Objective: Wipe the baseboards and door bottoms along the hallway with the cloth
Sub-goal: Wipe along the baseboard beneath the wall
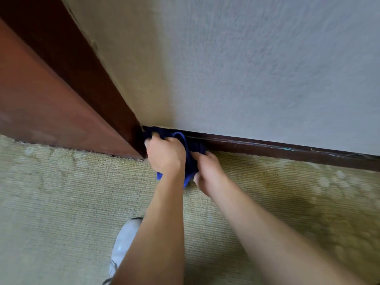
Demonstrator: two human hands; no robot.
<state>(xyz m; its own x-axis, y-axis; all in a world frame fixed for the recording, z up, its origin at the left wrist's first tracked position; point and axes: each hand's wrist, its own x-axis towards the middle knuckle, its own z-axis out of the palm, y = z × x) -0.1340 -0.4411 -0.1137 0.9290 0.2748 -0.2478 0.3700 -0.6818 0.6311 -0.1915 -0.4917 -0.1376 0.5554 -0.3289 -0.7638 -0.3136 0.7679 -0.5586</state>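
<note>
The hallway floor is a pale green ribbed carpet (61, 198) with darker stained patches at right. A textured grey-white wall (267, 68) meets it along a dark brown baseboard (287, 150), which carries light scuff marks toward the right. A reddish-brown door (41, 95) and its dark frame (92, 68) stand at left.

The step in hand appears to be wiping the baseboard at its corner with the door frame. The blue cloth (191, 149) is bunched against that corner. The left hand (165, 155) grips its upper part with curled fingers; the right hand (207, 172) pinches its lower edge, just beside. 1 grey shoe (125, 243) rests on the carpet below.

The next move likely calls for steady pressure while drawing the cloth rightward along the baseboard, toward the scuffed section.
</note>
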